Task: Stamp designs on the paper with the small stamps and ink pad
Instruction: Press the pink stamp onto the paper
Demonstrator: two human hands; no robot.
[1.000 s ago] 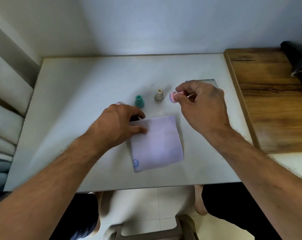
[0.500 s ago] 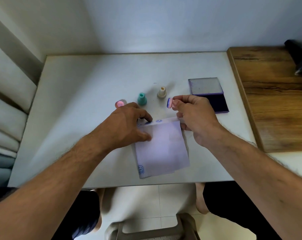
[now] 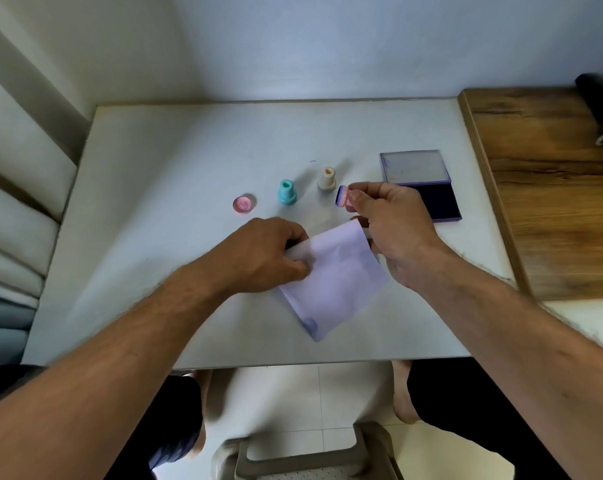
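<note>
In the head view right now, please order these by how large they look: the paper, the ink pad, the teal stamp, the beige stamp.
1. paper
2. ink pad, somewhat smaller and lying farther from the camera
3. teal stamp and beige stamp: they look alike, so no ranking.

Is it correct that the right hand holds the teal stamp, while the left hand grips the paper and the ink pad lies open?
Not quite: in the head view the right hand pinches a pink stamp. The teal stamp stands on the table. The left hand does grip the paper, and the ink pad lies open.
</note>
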